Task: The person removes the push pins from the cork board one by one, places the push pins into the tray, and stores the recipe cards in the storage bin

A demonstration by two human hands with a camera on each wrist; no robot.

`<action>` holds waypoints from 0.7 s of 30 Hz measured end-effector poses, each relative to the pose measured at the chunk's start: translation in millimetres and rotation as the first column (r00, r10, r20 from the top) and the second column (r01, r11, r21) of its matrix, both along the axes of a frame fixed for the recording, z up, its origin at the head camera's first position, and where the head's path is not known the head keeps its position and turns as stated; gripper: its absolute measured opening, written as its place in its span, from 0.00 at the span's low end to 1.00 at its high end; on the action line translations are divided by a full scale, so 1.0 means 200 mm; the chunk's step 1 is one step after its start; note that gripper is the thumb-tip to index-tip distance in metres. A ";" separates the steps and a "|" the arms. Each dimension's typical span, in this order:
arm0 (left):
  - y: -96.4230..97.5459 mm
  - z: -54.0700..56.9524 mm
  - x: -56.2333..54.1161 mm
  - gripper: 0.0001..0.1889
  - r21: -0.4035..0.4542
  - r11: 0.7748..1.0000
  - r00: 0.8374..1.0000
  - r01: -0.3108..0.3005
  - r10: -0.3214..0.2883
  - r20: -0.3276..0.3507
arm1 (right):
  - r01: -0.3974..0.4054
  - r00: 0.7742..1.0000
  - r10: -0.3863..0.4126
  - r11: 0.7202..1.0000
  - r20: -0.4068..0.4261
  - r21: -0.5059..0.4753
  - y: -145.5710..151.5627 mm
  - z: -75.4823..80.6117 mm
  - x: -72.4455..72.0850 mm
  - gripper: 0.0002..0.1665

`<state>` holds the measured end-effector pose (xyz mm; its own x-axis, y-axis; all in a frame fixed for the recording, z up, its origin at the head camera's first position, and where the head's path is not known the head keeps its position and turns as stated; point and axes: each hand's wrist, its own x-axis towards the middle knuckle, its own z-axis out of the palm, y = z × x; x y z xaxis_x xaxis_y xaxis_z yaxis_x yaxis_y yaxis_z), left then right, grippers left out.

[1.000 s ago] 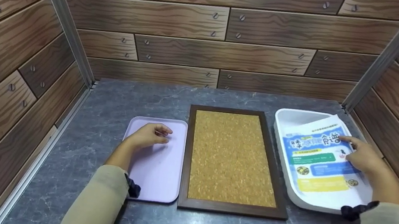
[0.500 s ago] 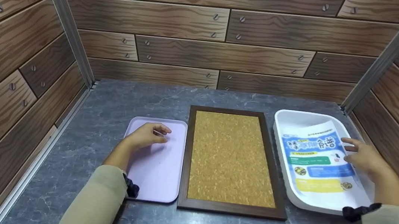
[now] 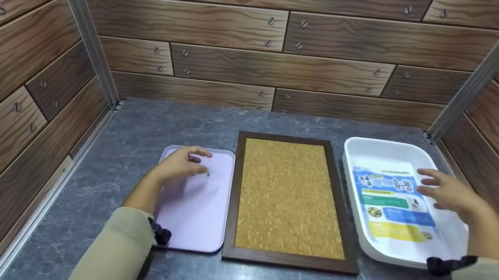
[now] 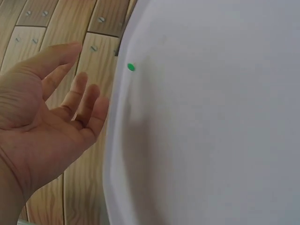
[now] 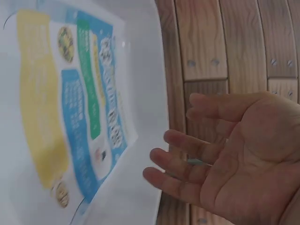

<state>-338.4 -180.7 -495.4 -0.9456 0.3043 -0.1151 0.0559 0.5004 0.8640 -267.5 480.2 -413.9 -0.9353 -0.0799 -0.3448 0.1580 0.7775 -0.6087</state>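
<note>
A printed sheet of paper [image 3: 395,201] with blue, green and yellow blocks lies inside the white plastic tub [image 3: 378,147] on the right. My right hand [image 3: 452,196] hovers over the tub's right side with its fingers relaxed and nothing held, and the right wrist view shows them apart from the sheet [image 5: 89,108]. Above the lavender tray [image 3: 192,227], my left hand [image 3: 178,165] has its fingers loosely bent and holds nothing. A tiny green item [image 4: 131,67] sits on the tray in the left wrist view, too small to identify; the head view shows a speck [image 3: 208,174] by the thumb tip.
Between tray and tub lies a cork board [image 3: 292,196] with a dark brown frame. All three stand on a dark grey marbled tabletop [image 3: 176,122]. Wood-patterned panels [image 3: 280,31] enclose the back and both sides.
The sheet's raised upper right corner has come down, and the sheet lies flatter in the tub. My right hand no longer touches it. My left hand has moved slightly, its thumb and fingers wider apart.
</note>
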 end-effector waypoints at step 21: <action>0.38 0.31 0.14 0.38 -0.278 0.949 0.941 -0.150 0.051 -0.333 | -0.191 0.910 0.305 0.909 -0.282 0.369 -0.75 0.25 0.03 0.41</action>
